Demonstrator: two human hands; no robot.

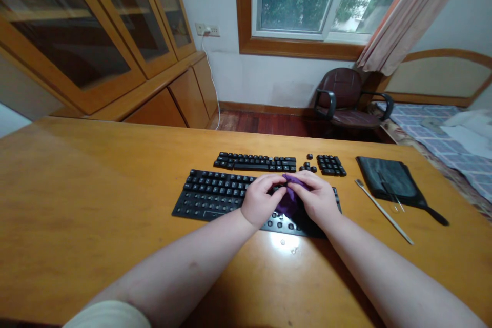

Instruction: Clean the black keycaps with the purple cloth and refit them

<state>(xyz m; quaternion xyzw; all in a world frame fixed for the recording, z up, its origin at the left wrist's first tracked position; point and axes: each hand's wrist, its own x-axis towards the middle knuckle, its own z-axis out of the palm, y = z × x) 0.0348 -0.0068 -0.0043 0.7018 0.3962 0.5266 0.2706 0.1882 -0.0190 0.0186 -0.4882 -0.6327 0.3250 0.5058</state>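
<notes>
A black keyboard (215, 190) lies on the wooden table, its upper left rows fitted with keycaps and its lower rows bare. Over its right half, my left hand (263, 199) and my right hand (315, 199) meet, both closed on a purple cloth (287, 205). Fingertips of both hands pinch the cloth close together; anything small inside the fold is hidden. Loose black keycaps (253, 164) are laid out in rows behind the keyboard. A separate block of number-pad keycaps (331, 165) sits to their right, with a few single keycaps (307, 166) between.
On the right of the table (96, 205) lie a long pale brush (384, 211) and a black pouch (390, 177) with a thin wire tool (392, 195) on it. Tiny clear bits (283, 242) rest before the keyboard. A chair (342, 97) stands beyond the far edge.
</notes>
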